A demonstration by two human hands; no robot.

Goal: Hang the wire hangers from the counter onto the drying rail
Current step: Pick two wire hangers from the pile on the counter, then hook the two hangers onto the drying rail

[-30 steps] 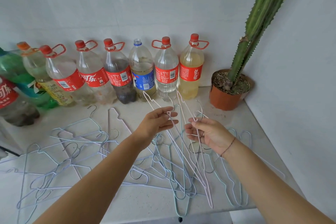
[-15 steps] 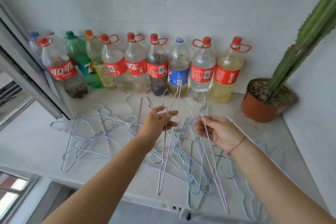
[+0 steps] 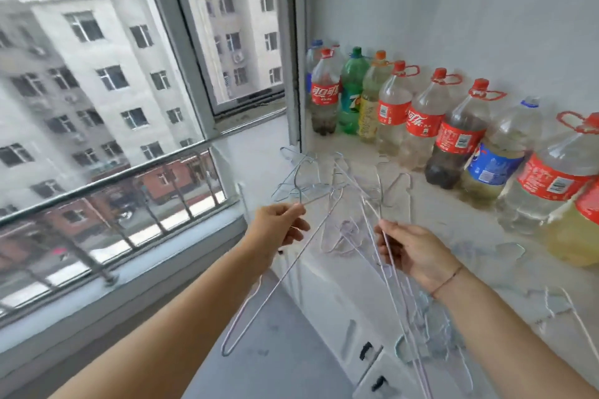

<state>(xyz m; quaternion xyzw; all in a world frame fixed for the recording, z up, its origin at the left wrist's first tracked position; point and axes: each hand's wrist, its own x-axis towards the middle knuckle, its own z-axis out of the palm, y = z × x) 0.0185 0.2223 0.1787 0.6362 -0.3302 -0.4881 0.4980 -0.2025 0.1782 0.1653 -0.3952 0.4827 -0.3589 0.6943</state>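
My left hand [image 3: 278, 230] pinches a pale wire hanger [image 3: 275, 282] that hangs off the counter's edge, its long loop pointing down toward the floor. My right hand [image 3: 411, 249] grips a second pale pink wire hanger [image 3: 393, 272] held over the counter. Several more thin wire hangers [image 3: 311, 178] lie tangled on the white marbled counter [image 3: 479, 236]. No drying rail shows in this view.
A row of large plastic bottles [image 3: 421, 116] lines the wall behind the counter. A big window [image 3: 107, 81] with a metal guard railing [image 3: 107, 178] fills the left. White cabinet doors with dark handles [image 3: 366, 350] sit below the counter. Grey floor [image 3: 278, 343] lies between.
The view has swung left, from the counter and cactus to the window. Both hands have lifted their hangers off the pile, and the left one now hangs past the counter's edge.
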